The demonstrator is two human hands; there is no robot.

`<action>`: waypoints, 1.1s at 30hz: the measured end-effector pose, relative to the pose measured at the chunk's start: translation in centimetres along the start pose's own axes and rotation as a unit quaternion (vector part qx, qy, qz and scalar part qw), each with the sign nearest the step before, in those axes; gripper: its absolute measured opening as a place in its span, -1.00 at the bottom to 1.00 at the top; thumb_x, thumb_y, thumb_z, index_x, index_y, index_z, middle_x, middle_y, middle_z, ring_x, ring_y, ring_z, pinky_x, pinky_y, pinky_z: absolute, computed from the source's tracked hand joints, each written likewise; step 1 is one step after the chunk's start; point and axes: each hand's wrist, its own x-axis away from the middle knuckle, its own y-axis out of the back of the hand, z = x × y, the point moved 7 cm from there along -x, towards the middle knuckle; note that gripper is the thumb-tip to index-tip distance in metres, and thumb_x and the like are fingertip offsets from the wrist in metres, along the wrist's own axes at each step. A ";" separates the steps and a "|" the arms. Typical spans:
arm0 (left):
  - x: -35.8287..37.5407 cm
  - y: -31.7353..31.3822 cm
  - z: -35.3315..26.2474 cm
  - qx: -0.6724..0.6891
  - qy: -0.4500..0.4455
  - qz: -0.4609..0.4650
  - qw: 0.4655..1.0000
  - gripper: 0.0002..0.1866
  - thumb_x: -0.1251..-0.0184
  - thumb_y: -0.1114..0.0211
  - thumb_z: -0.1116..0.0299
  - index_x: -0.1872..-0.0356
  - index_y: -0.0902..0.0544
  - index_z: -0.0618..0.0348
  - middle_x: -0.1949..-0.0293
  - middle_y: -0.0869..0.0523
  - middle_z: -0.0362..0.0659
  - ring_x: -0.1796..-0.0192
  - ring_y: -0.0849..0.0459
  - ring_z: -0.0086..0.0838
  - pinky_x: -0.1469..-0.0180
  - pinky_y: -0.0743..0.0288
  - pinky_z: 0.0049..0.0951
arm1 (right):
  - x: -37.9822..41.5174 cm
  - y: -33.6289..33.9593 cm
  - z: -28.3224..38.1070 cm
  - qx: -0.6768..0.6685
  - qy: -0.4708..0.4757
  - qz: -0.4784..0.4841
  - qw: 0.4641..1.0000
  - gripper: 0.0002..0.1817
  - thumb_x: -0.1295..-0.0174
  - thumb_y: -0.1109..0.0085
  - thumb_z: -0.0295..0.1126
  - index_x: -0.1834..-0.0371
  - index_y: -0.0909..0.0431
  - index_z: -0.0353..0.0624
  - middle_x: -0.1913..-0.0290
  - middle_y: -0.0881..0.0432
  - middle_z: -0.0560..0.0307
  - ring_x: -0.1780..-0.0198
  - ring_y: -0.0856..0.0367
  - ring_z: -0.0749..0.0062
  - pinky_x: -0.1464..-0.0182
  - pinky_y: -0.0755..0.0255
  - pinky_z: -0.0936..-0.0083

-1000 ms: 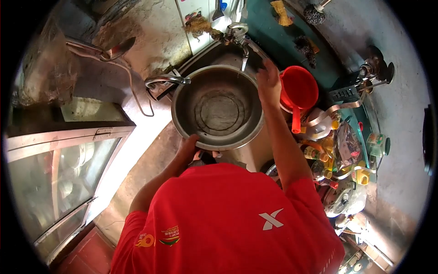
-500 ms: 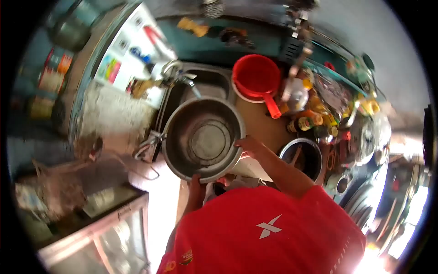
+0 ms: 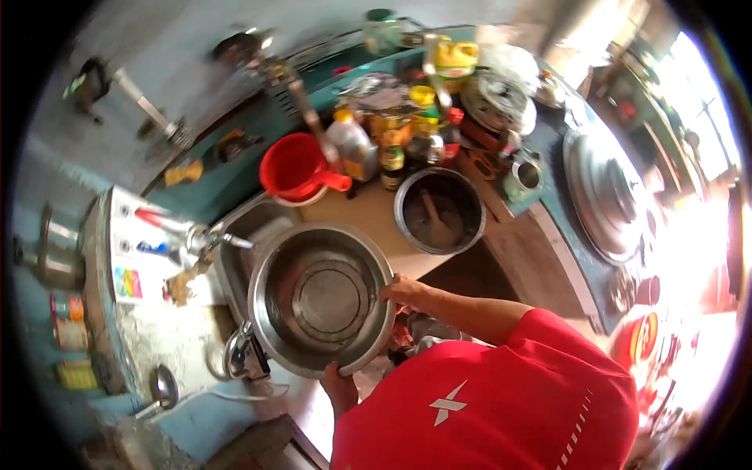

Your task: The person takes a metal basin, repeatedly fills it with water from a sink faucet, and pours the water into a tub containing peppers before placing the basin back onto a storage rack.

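A wide metal basin [image 3: 266,313] is held by its rim, its inside facing the camera, with a ring mark on its bottom. My left hand [image 3: 338,385] is closed on the rim at the lower edge, and my right hand [image 3: 403,291] grips the rim on the right side. Under the basin's upper left part lies the metal sink [image 3: 235,270], with a faucet [image 3: 231,240] over it. A red dipper [image 3: 294,166] rests beyond the basin, and a dark pot [image 3: 462,235] with a wooden utensil inside stands to its right.
Bottles [image 3: 392,160] and bags crowd the back of the counter. Further right are a metal mug [image 3: 527,176] and large round lids [image 3: 599,196]. A ladle [image 3: 164,386] lies on the left ledge, near a cable and another metal object.
The view has turned toward the right, bringing the dark pot and round lids further into view. Both hands still hold the basin, which now appears lower in the frame.
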 end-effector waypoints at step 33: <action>26.7 -25.1 -34.6 0.126 -0.515 0.226 0.817 -0.69 -0.07 -0.19 0.38 0.11 -0.45 0.14 0.39 -0.50 0.05 0.46 -0.48 -0.29 0.38 -0.41 -0.38 | 49.7 32.9 -36.9 -0.342 0.230 -0.406 0.816 -0.58 0.05 -0.05 -0.29 0.09 -0.45 -0.26 0.37 -0.56 0.07 0.36 -0.52 0.42 0.32 -0.42 0.49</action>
